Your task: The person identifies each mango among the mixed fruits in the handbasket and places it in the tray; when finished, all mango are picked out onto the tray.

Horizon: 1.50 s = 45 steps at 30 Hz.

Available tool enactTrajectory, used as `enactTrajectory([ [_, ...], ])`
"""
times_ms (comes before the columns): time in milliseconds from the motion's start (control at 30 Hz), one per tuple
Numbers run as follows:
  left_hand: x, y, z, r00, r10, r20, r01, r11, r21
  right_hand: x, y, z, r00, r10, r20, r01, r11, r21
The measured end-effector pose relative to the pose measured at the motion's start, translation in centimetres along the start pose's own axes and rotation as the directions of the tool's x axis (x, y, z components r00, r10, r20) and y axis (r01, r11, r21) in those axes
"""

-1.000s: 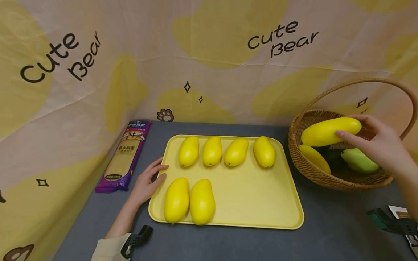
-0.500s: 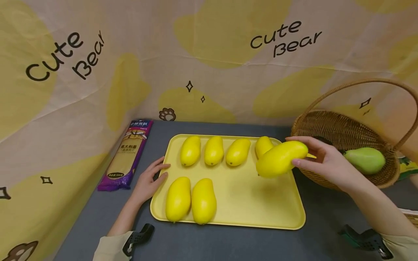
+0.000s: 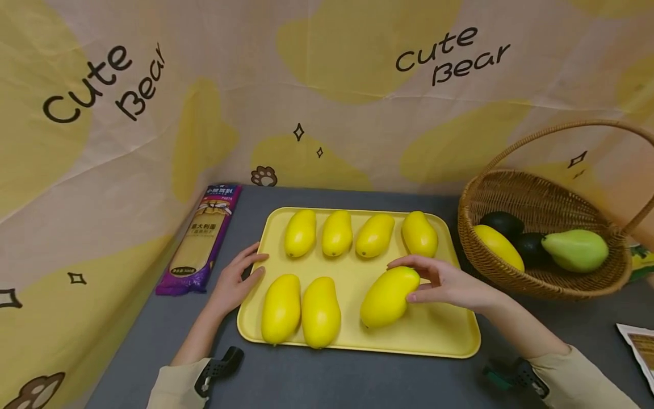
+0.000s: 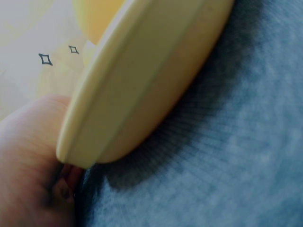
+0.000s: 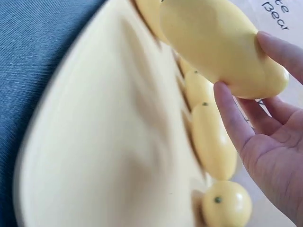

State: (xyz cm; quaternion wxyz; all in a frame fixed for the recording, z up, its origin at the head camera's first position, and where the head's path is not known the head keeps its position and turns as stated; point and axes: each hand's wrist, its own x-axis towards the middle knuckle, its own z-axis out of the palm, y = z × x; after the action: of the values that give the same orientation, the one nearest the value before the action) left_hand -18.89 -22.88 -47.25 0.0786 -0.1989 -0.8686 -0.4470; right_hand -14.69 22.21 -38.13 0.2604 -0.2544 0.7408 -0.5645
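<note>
My right hand (image 3: 441,282) holds a yellow mango (image 3: 390,297) by its upper end, thumb on the near side and fingers on the far side. The mango is over the right-hand part of a yellow tray (image 3: 352,334); whether it touches is hard to tell. In the right wrist view the same mango (image 5: 218,42) is between the thumb and fingers. My left hand (image 3: 237,282) rests at the tray's left rim, finger and thumb tips over the edge. Two mangoes lie in the front row, the nearer one being a mango (image 3: 321,312); several stand along the back, including a mango (image 3: 420,234).
A wicker basket (image 3: 552,287) at the right holds a mango (image 3: 498,248), dark avocado-like fruit (image 3: 503,225) and a green pear (image 3: 577,250). Its handle arches high. A purple pasta packet (image 3: 199,238) lies left of the tray. Another packet (image 3: 638,349) shows at the right edge.
My right hand has carried the mango from above the basket leftward and down, over the front right part of the tray. My left hand has stayed at the tray's left rim.
</note>
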Motion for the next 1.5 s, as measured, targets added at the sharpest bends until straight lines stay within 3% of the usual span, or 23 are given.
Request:
enactTrajectory([
  [333, 0.1, 0.1, -0.1, 1.0, -0.003, 0.001, 0.003, 1.0, 0.007, 1.9, 2.2, 0.7, 0.992, 0.018, 0.126, -0.025, 0.999, 0.049],
  [567, 0.0, 0.1, -0.1, 1.0, -0.006, 0.002, 0.006, 1.0, 0.002, 2.7, 2.8, 0.8, 0.986, 0.008, 0.164, -0.021, 0.997, 0.075],
  [667, 0.1, 0.1, 0.0, 1.0, -0.006, 0.003, 0.006, 1.0, 0.003, 2.9, 2.9, 1.1, 0.991, 0.021, 0.128, -0.031, 0.997, 0.07],
  [767, 0.1, 0.1, 0.0, 1.0, -0.008, 0.005, 0.008, 1.0, 0.004, 3.0, 2.8, 1.7, 0.995, 0.087, 0.046, -0.089, 0.995, 0.04],
  [967, 0.0, 0.0, 0.0, 1.0, -0.007, 0.0, 0.007, 1.0, 0.003, 3.5, 2.6, 2.5, 0.978, 0.192, -0.08, -0.191, 0.981, 0.023],
  [1300, 0.1, -0.2, 0.1, 1.0, -0.002, -0.001, 0.002, 1.0, 0.011, 3.8, 2.8, 2.5, 0.984, 0.167, -0.061, -0.165, 0.985, 0.044],
  [1500, 0.1, -0.1, 0.0, 1.0, -0.004, -0.001, 0.004, 1.0, 0.011, 4.0, 2.4, 3.6, 0.983, 0.138, -0.123, -0.153, 0.981, -0.117],
])
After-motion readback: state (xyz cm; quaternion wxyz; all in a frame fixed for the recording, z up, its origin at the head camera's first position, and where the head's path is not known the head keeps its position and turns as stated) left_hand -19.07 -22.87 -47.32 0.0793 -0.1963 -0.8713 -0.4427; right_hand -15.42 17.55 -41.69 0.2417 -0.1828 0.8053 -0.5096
